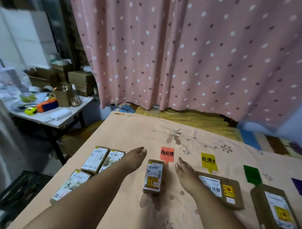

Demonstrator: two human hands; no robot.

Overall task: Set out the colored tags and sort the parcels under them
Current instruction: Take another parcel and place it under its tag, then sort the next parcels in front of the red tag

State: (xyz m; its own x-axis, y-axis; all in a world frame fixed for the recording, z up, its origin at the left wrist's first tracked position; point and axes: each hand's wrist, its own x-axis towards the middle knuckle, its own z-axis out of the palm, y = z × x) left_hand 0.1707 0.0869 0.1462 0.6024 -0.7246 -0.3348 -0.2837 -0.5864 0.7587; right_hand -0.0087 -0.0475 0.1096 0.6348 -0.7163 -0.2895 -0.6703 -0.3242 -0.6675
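Four tags lie in a row on the peach sheet (pixel 163 132): a red tag (pixel 167 154), a yellow tag (pixel 208 161), a green tag (pixel 252 174) and a purple tag (pixel 301 187) at the right edge. A small brown parcel (pixel 153 177) sits below the red tag. Another parcel (pixel 221 189) lies under the yellow tag, and a third (pixel 278 213) under the green. Three unsorted parcels lie at the left: (pixel 95 159), (pixel 112 158) and one marked 3-4 (pixel 69 185). My left hand (pixel 135 159) and my right hand (pixel 185 170) hover open on either side of the small parcel, holding nothing.
A white folding table (pixel 59 121) at the left carries bottles, a tape measure, an orange box and cardboard boxes. A pink dotted curtain (pixel 184 54) hangs behind the bed. A dark crate (pixel 18 189) stands on the floor beside the bed's left edge.
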